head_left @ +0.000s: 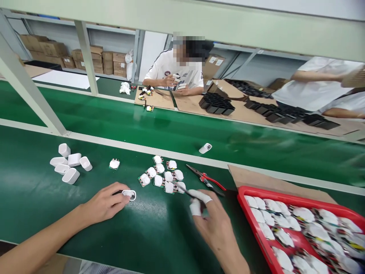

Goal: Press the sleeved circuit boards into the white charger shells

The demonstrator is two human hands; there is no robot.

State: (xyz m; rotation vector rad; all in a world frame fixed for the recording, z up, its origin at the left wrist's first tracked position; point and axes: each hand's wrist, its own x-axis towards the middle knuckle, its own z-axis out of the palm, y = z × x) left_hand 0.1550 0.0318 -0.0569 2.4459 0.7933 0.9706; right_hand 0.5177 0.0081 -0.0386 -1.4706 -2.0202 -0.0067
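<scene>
My left hand (110, 201) is closed around a small white plastic housing (131, 192), its open end facing right with dark parts inside. My right hand (213, 220), with white covers on thumb and forefinger, pinches dark tweezers (186, 191). Their tip is at the nearest boards of a group of small circuit boards (168, 177) with white pads on top. Another such board (114, 164) lies alone above my left hand. Several white housings (71, 176) are gathered at the left. Red-handled pliers (203, 177) lie just beyond my right hand.
At the right, a red tray (242, 190) full of padded boards sits by a cardboard sheet (273, 180). A white housing (205, 148) lies on the green belt (137, 125). Opposite, a co-worker (171, 72) handles parts near black cases (216, 103). A frame post (42, 91) rises at left.
</scene>
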